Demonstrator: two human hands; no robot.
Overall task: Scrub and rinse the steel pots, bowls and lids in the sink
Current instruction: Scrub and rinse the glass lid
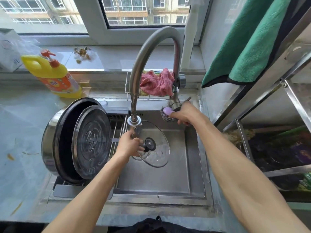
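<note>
Glass lid (156,148): held tilted over the sink (193,165), just under the faucet head (134,122); likely slippery when wet, rigid and breakable.
Lid knob (149,145): dark, central; the natural hold.
Left hand (129,144): fingers curled round the knob stem.
Right hand (182,114): by the faucet base, closed on a steel scourer (166,115) with a lilac grip; whether it also touches the lever cannot be told.
Scourer: springy and abrasive; probably best used on the metal rim.
Steel pot (50,145): on its side on the rack, a ridged steel lid (91,142) leaning inside; judged heavier, best gripped by the rim.
Detergent bottle (55,76): on the tabletop.
</note>
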